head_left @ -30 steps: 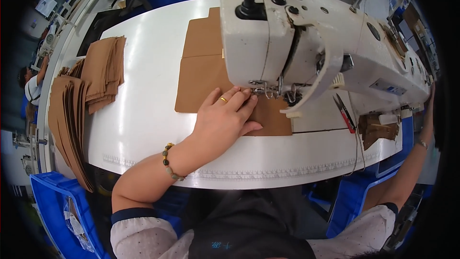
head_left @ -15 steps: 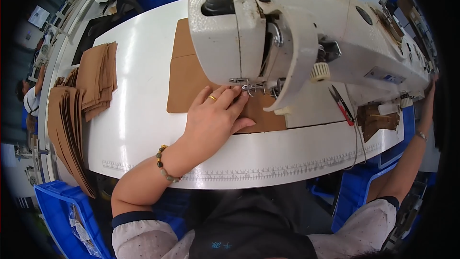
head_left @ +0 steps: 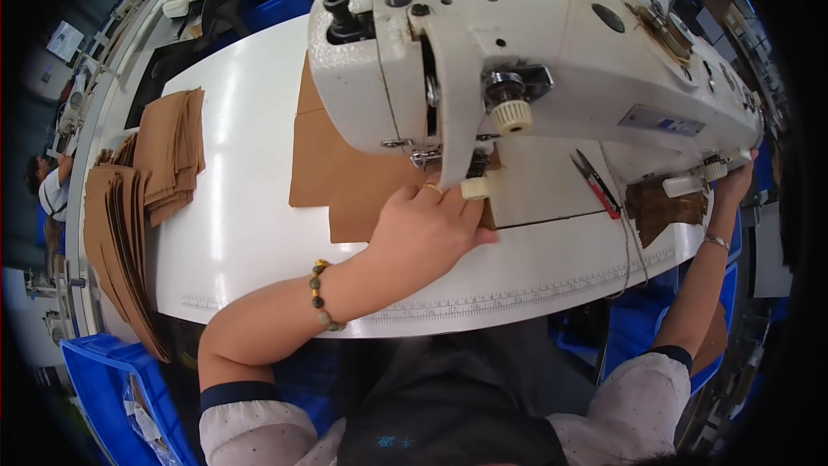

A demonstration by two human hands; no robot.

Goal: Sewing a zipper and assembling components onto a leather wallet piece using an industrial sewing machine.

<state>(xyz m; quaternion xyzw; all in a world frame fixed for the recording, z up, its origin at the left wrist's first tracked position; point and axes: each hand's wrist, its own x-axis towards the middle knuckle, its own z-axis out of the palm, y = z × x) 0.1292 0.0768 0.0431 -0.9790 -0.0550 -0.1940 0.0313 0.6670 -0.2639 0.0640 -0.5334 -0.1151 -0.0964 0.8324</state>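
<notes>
Brown fabric panels (head_left: 366,207) lie under the head of a white sewing machine (head_left: 552,43). My left hand (head_left: 431,224), wearing a ring and a beaded bracelet, rests by the presser foot (head_left: 424,158) on the panel's right part. Its thumb is stretched out apart, while the fingertips are partly hidden behind the machine's needle end. At the machine's far right end my right hand (head_left: 738,179) reaches up against the housing, close to a small cream knob (head_left: 715,169). The fingers of that hand are hidden, so their grip does not show.
Stacked brown pieces (head_left: 172,151) hang over the table's left edge. Red-handled thread snips (head_left: 597,183) lie right of the needle, near dark brown scraps (head_left: 664,210). A printed ruler (head_left: 483,298) runs along the front edge. Blue bins (head_left: 112,380) stand below; another person (head_left: 53,185) sits far left.
My left hand has shifted right and slightly down, uncovering more of the brown fabric. My right hand has moved a little left and down. The whole view has shifted slightly.
</notes>
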